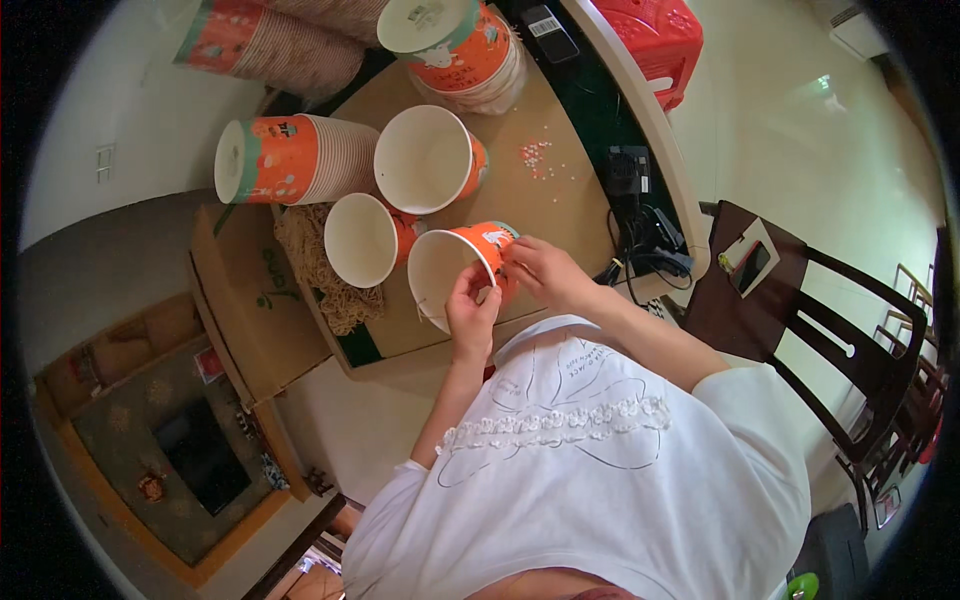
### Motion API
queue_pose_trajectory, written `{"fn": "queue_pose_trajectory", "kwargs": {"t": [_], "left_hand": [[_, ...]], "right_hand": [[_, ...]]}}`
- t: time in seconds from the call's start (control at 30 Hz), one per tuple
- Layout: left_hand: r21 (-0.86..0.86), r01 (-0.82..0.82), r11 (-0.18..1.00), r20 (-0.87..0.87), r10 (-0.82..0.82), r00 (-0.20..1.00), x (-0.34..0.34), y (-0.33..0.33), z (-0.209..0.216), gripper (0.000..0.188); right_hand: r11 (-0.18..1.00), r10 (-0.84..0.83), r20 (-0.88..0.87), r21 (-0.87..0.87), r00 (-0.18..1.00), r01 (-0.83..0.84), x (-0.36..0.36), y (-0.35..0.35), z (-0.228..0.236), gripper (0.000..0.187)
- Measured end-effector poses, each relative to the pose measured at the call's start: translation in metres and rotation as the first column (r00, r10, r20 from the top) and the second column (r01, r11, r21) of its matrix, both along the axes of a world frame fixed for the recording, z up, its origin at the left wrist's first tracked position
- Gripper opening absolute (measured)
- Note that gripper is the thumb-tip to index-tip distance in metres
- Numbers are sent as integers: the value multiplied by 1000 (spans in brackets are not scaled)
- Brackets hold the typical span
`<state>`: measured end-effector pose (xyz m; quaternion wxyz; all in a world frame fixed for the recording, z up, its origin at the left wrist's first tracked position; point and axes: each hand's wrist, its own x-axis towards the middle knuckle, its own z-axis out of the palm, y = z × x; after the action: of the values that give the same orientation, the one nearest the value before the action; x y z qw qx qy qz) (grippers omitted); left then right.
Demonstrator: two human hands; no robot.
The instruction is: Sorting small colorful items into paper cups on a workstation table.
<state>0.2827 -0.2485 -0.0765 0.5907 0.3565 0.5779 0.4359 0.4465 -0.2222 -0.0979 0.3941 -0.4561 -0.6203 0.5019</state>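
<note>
An orange and white paper bucket point(440, 268) lies tilted in front of me at the near edge of the table, its mouth toward the left. My left hand point(474, 308) grips its rim, thumb and fingers closed on the wall. Against the bucket's printed outside, my right hand point(545, 272) has its fingers pinched together; anything between them is too small to make out. A thin tan strand hangs at the lower rim. Just beyond stand a smaller paper cup point(360, 240) and a larger paper bucket point(424, 160), both with white insides.
Tan cords point(325, 265) lie heaped at the table's left, near an opened cardboard box point(250, 290). Nested stacks of paper buckets point(285, 160) fill the far left. Small pale and red bits point(535, 155) are scattered on the cardboard. Black cables point(650, 235) and a chair point(745, 280) are at right.
</note>
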Motion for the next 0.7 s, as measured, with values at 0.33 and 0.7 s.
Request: {"fn": "queue_pose_trajectory", "kwargs": {"t": [0.33,0.7], "left_hand": [[-39,74,996,-8,-75,997,1,-1,3,39],[2,201,980,-157,-198,968,1,1,-2,30]], "right_hand": [[987,156,149,18,977,-160,7,13,7,14],[982,163,216,61,963,-180,13,16,8,16]]}}
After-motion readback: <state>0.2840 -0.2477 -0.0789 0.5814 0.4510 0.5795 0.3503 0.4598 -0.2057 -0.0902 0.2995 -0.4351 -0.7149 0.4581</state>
